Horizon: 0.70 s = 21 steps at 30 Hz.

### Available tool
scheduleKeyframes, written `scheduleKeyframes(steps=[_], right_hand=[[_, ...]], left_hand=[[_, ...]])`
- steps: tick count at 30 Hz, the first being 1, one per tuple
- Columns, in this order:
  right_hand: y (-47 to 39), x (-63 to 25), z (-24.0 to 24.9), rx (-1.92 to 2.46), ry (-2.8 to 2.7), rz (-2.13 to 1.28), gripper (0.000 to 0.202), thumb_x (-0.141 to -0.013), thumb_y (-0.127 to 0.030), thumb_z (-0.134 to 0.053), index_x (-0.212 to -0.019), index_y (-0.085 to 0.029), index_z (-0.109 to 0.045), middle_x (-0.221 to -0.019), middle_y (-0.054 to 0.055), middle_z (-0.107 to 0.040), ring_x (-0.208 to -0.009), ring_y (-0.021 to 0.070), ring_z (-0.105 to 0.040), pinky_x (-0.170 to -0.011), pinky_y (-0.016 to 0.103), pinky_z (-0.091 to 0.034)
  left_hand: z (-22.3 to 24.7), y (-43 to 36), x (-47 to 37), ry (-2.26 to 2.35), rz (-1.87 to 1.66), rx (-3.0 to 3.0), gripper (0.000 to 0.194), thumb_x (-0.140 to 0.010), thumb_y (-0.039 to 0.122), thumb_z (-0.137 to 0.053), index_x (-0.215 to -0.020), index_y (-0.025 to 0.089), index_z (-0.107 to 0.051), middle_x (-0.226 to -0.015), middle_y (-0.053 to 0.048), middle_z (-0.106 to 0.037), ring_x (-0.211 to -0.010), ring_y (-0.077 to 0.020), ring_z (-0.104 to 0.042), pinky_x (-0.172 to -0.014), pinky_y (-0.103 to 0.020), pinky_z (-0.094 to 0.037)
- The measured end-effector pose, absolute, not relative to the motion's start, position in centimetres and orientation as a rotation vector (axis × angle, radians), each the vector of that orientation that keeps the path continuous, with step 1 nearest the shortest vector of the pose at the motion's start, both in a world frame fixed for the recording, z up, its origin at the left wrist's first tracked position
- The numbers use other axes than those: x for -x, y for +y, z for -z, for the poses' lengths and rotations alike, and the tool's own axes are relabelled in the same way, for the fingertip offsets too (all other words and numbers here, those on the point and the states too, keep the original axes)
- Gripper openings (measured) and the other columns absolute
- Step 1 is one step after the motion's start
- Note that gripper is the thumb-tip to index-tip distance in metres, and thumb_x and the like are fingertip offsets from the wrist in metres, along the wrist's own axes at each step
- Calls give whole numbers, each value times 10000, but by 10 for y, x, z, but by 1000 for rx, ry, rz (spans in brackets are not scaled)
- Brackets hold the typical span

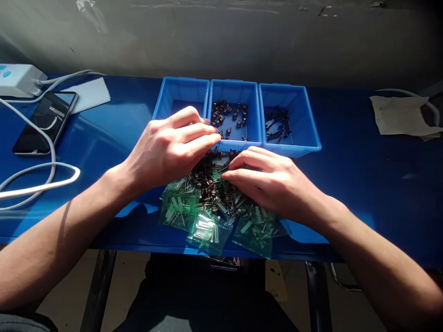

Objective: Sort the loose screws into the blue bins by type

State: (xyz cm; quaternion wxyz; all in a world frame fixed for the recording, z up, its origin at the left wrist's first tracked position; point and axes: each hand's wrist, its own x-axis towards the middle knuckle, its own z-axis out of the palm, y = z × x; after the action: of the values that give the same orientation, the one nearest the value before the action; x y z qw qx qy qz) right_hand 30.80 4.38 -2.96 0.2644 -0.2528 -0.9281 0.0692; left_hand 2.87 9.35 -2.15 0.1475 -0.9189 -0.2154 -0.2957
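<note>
Head view, left to right: on the blue desk (349,161) we see a white power strip (20,80), a white cable (34,189), a phone (44,122) and a white sheet (93,94). Our left hand (169,145) reaches in front of the left box (183,87), fingertips at the near left corner of the middle box (238,88); its fingers are bent, and we cannot tell whether they grasp anything. The screws (207,189) lie heaped before the boxes, among green bags (180,210); more lie in the middle box. Our right hand (273,180) rests at the heap, fingers curled, grasp indeterminable. Beyond it, the right box (304,115) contains dark screws (278,127); a beige sheet (398,115) lies far right.
</note>
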Motion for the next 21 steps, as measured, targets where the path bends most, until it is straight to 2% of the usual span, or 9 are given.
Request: scheduleKeyframes(steps=[5,11,16,19,21], right_hand=[[47,-312,28,690,-2499,-172,210,-1103,-114,-634,-1134,-221,-812,-1106,99,-814,-922,226,-742,-755,378,-658],[47,-311,23,815,-2332,-319,159,-1101,-287,-704,-1098,-338,-854,-1035,64,-819,-823,229,-723,-687,390,-615],[38,-306,12,825,-2146,-508,162,-1096,-196,-741,-1156,-298,-851,-1063,50,-813,-931,198,-775,-818,393,-688],[36,-305,8,778,-1984,-751,118,-1033,-177,-832,-1069,-287,-854,-1045,22,-812,-909,179,-778,-781,371,-705],[37,-306,7,783,-1933,-817,75,-996,-223,-899,-973,-280,-857,-1028,21,-824,-917,187,-788,-760,371,-710]], left_hand=[[21,93,-28,-644,817,2641,197,-1123,176,-649,-1245,223,-797,-1205,-35,-862,-1086,-252,-828,-738,-367,-708],[22,92,-28,-686,822,2676,227,-1137,204,-634,-1274,260,-806,-1198,-31,-862,-1117,-246,-829,-769,-363,-714],[22,93,-27,-729,855,2736,244,-1137,217,-631,-1282,292,-813,-1208,-31,-859,-1166,-257,-820,-841,-394,-727],[22,93,-27,-728,822,2729,232,-1140,229,-628,-1261,284,-819,-1194,-27,-861,-1158,-261,-826,-841,-400,-731],[21,94,-27,-723,823,2730,236,-1146,236,-617,-1258,274,-822,-1186,-31,-862,-1160,-258,-827,-850,-403,-737]])
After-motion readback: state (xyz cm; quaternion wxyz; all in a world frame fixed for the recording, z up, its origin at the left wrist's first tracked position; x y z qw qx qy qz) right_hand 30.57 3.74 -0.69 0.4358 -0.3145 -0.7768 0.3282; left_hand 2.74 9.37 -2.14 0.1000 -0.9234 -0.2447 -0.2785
